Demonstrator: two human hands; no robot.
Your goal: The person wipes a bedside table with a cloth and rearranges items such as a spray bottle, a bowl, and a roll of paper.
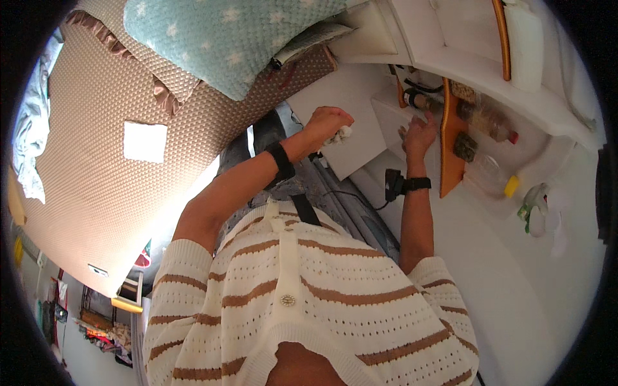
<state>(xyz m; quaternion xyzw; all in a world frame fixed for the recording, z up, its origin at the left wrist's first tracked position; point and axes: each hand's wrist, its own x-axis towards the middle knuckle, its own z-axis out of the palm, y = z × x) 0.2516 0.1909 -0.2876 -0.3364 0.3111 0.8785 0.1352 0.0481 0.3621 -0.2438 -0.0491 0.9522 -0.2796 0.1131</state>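
Observation:
My left hand (326,123) is closed around a crumpled white cloth or tissue (340,136), which pokes out below the fingers. It hovers over a pale flat panel (355,120); whether they touch I cannot tell. Farther right, my right hand (419,135) has its fingers apart and nothing visible in them. Just beyond its fingertips, a small dark-capped bottle (425,102) lies in a white shelf compartment. An orange-edged divider (451,140) stands close to the right of this hand.
Past the divider lie a red-capped plastic bottle (490,123), a clear yellow-capped container (487,173) and a green-and-white plastic bag (533,207). A quilted brown bedspread (96,96) covers the bed at left, bearing a white square sheet (145,141) and a teal star-patterned blanket (231,43).

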